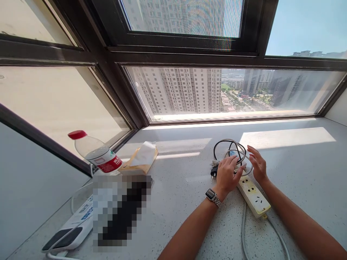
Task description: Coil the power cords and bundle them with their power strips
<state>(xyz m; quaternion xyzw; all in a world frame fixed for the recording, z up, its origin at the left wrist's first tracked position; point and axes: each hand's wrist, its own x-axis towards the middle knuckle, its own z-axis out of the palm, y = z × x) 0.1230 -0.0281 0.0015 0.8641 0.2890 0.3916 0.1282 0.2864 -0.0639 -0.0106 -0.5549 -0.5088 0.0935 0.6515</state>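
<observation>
Power strip (253, 195) lies on the speckled worktop (298, 162), long axis running away toward the cable bundle (230, 151) just beyond. Left hand (226, 175) covers the strip's far end, fingers loosely curled on the cables — right hand (257, 164) beside, fingers spread, holding nothing.

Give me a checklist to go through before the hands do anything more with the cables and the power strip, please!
1. Left hand on the cables: ok, it rests on the bundle.
2. Right hand free: ok, open beside the cables, holding nothing.
3. Power strip sockets free: ok for the ones showing; the far end is hidden under the hands.
4. Strip unplugged from the wall: cannot tell, its cord runs out of view.
5. Cables untangled: not ok, black and white ones loop together.
6. Bottle capped and away from the strip: ok.
</observation>
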